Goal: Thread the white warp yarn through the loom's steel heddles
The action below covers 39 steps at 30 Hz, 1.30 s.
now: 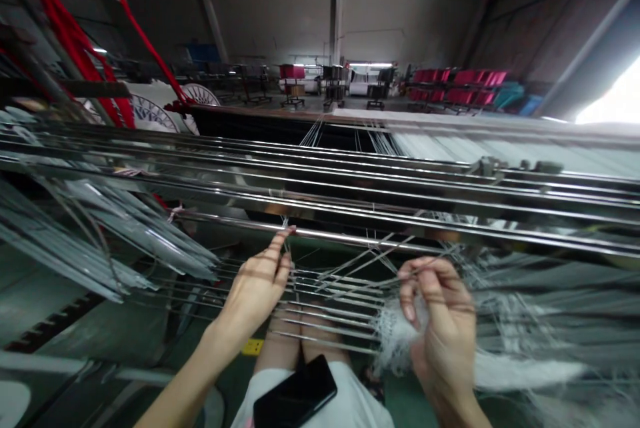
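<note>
My left hand (260,281) reaches up to a metal rod of the loom, index finger stretched out and thumb a little apart from it. Its fingertips touch a few pale warp threads (285,221) hanging beside the rod. My right hand (443,315) is closed in a pinch on thin threads at the right, which cross toward the middle. Below the two hands, several thin metal bars (340,313) run side by side. White fluffy yarn (397,335) bunches at their right end, partly behind my right hand.
Long shiny rails (350,175) cross ahead of my hands. Bundles of metal heddles (145,228) hang at the left, and pale warp threads (560,301) spread at the right. A black phone (295,395) rests on my lap. Red cloth strips (70,35) hang at upper left.
</note>
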{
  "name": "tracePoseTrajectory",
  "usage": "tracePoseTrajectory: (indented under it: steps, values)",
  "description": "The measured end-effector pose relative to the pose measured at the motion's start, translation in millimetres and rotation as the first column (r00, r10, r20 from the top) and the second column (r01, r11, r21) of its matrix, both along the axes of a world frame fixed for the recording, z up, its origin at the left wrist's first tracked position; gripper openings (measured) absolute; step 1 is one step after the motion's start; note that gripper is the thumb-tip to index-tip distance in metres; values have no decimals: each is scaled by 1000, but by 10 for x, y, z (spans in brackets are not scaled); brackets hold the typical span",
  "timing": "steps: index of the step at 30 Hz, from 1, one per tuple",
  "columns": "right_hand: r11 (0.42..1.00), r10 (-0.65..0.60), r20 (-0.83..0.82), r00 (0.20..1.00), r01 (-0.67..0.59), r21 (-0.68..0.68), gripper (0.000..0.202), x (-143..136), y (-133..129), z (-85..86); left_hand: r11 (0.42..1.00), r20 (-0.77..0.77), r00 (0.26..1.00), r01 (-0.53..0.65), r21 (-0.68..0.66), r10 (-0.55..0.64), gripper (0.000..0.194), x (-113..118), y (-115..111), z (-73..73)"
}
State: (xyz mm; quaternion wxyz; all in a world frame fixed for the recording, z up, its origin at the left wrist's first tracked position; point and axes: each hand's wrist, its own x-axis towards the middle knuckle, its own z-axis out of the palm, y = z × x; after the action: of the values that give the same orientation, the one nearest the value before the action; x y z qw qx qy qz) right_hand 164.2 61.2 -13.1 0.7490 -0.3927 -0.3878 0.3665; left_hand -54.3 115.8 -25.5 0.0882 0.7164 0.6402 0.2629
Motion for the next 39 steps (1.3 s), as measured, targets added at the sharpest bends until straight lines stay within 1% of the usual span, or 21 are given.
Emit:
tracePoseTrajectory:
  steps: [2,4,6,8,10,12,14,16,17,19,20,22,24,27,28,30,32,33,36,37,39]
  values:
    - [994,88,-10,996,-89,-61,6,0,30,-58,994,-42,994,-104,21,105,51,-80,146,-62]
    - [986,138,10,990,-136,-98,10,-18,71,-131,997,16,998,-56,46,55,47,-61,202,-41]
    - [984,147,32,989,-143,-109,14,-53,106,-166,987,155,975,152,52,-159,37,65,122,77]
    - [982,160,61,985,-152,-111,13,-99,130,-148,907,262,871,418,51,-416,29,264,-86,256]
    - [976,194,87,977,-184,-116,10,-139,148,-104,790,226,766,613,26,-602,27,467,-348,430]
    - [972,214,84,973,-204,-115,8,-150,157,-83,725,126,724,688,-44,-679,24,587,-553,532]
    - [974,206,45,978,-200,-110,8,-120,147,-102,738,90,743,669,-85,-663,23,569,-609,528]
    - [971,213,32,977,-208,-117,10,-60,104,-135,790,156,789,609,-73,-594,24,426,-484,421]
    - [973,205,34,978,-200,-112,10,-27,69,-142,836,211,824,546,-50,-526,23,328,-365,341]
    - [988,149,50,988,-146,-54,9,26,-16,-124,936,350,880,352,-24,-323,27,141,-68,161]
    - [994,110,51,993,-109,-7,8,44,-57,-103,970,428,880,240,-30,-204,33,73,78,80]
    - [997,55,39,998,-57,49,7,56,-116,-65,981,567,818,172,-85,-94,39,28,280,-21]
    - [998,59,19,998,-58,-8,6,44,-129,-64,971,630,761,234,-45,-154,30,111,289,-5]
    - [987,87,19,996,-83,-134,9,-2,-84,-101,930,576,741,352,103,-344,18,382,-52,215]
    - [984,115,39,993,-109,-142,10,-19,-65,-105,900,549,731,423,101,-405,16,476,-209,311]
    - [979,175,93,980,-162,-126,8,-42,-36,-93,788,468,689,616,24,-553,16,619,-479,476]
    - [979,186,101,977,-176,-100,7,-39,-34,-76,706,366,668,707,-41,-648,17,672,-614,557]
    - [981,173,83,981,-165,-99,6,-27,-43,-77,709,327,683,703,-51,-653,18,665,-628,561]
    - [978,160,34,986,-154,-139,8,19,-96,-115,802,352,761,596,-48,-545,21,575,-574,479]
    - [974,169,40,985,-161,-156,9,26,-112,-128,807,369,764,588,-61,-529,23,550,-564,446]
    - [970,190,76,979,-175,-169,10,18,-130,-133,757,357,728,648,-80,-585,22,538,-592,411]
